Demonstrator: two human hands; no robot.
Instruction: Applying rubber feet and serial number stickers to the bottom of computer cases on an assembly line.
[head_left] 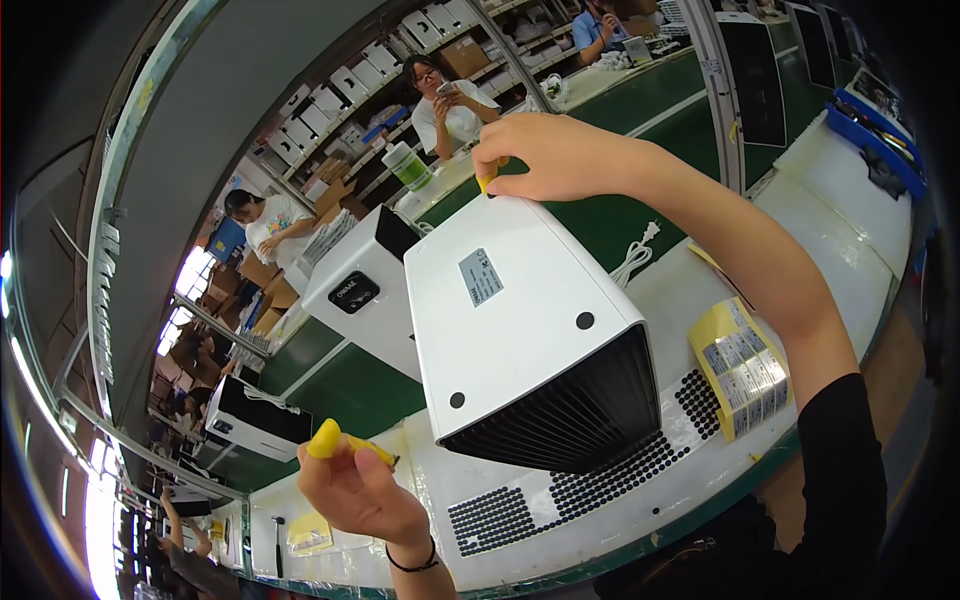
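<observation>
A white box-shaped appliance (510, 300) with a black slatted grille lies tilted before me, its grey label and two black round pads showing on the upward face. My right hand (545, 160) reaches over its far edge, with thumb and a yellow-capped finger closed at the far corner on a small black pad (491, 195). Left of the appliance, my left hand (360, 500) is raised palm up, its fingers curled and apart from the appliance. Yellow finger cots (325, 439) cover two of its fingers. A small dark pad (396, 461) shows at one fingertip beside the thumb.
Sheets of black round pads (600, 487) lie under the appliance's near side. A yellow-backed label sheet (745, 370) is at right. Another white appliance (360, 285) stands behind on the green belt (350, 385). A blue tray (875, 140) sits far right. Several people work beyond.
</observation>
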